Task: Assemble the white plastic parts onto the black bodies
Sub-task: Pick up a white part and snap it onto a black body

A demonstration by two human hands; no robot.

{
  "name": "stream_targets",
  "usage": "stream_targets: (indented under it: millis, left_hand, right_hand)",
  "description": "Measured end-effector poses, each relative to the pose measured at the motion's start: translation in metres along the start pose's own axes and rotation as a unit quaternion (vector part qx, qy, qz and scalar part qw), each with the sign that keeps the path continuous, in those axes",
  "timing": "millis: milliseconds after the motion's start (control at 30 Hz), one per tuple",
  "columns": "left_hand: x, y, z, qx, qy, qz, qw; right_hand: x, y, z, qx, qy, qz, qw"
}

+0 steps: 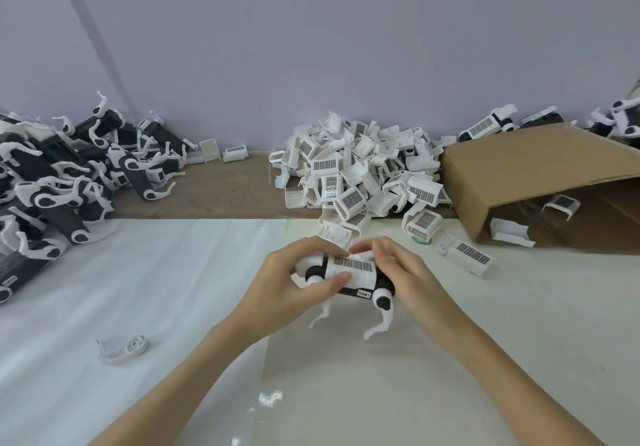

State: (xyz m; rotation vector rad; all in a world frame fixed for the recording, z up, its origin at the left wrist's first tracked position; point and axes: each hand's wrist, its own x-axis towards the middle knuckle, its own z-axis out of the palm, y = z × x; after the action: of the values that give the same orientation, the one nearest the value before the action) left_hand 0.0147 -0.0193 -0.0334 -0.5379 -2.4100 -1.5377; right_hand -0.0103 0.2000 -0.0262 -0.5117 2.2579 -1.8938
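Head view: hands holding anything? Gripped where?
Yes. Left hand and right hand hold one black body by its two ends, fingers on its white cover.

The scene is seen from a single wide-angle camera worn on the head, directed forward and down across the worktop point(519, 324) toward the wall point(311, 65) at its far edge. The worktop's near middle is viewed at close range; its far edge and both side stretches are taken in, bent by the lens.
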Motion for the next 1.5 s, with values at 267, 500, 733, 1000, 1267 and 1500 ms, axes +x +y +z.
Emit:
stream_targets:
  millis: [267,500,733,1000,1267,1500]
  left_hand:
    - [0.001,0.005,0.007,-0.029,0.082,-0.101,0.991]
    - [0.003,0.011,0.009,-0.158,0.081,-0.126,0.976]
    - [-0.011,0.019,0.028,0.065,0.152,0.072,0.984]
    - [-0.015,0.024,0.035,0.070,0.159,0.097,0.980]
    - [-0.009,0.027,0.028,-0.031,0.116,0.020,0.993]
    - [-0.007,0.020,0.016,0.016,0.066,0.012,0.998]
  right_hand:
    - [-0.004,0.008,0.010,-0.374,0.086,-0.235,0.893]
    - [0.001,0.007,-0.001,-0.326,0.110,-0.175,0.922]
    - [-0.001,0.015,0.012,-0.345,0.087,-0.223,0.908]
    - [-0.003,0.020,0.018,-0.344,0.106,-0.213,0.908]
    - [0.001,0.021,0.018,-0.184,0.050,-0.181,0.965]
    - [0.005,0.016,0.003,-0.308,0.099,-0.217,0.921]
